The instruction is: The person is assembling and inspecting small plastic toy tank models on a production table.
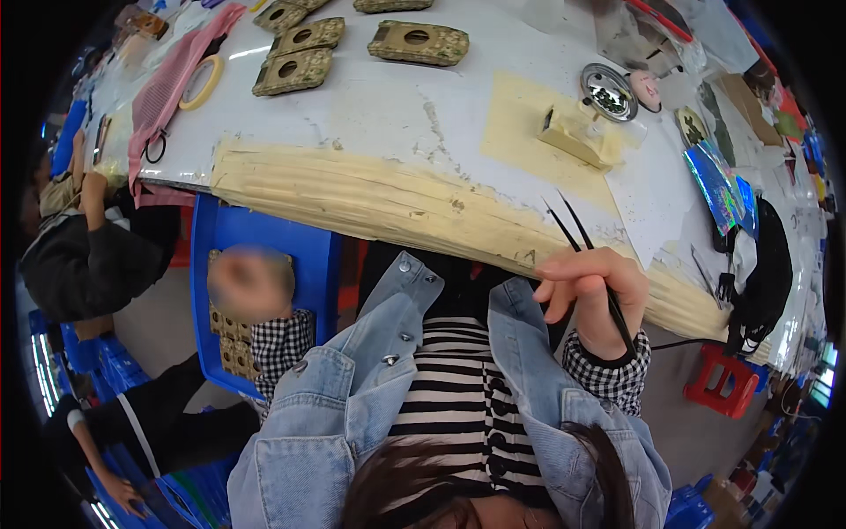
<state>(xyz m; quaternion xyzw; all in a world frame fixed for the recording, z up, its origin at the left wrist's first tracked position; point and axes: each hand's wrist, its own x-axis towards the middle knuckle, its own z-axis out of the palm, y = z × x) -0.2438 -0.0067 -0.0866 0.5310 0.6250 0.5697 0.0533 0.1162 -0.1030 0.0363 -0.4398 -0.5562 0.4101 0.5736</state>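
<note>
Head view: the right hand (592, 291) pinches black tweezers (582, 256) in a closed grip at the tape-wrapped edge of the table (388, 115), tips pointing up. The left hand (251, 284) hangs blurred over a blue crate (313, 247); its grip cannot be told

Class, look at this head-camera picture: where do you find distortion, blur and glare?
Head view: the table's taped front edge bows, a fisheye effect, and a black rim rings the picture; the left hand is a blurred smudge, while the right hand holding black tweezers is sharp; light glares off the white tabletop.
</note>
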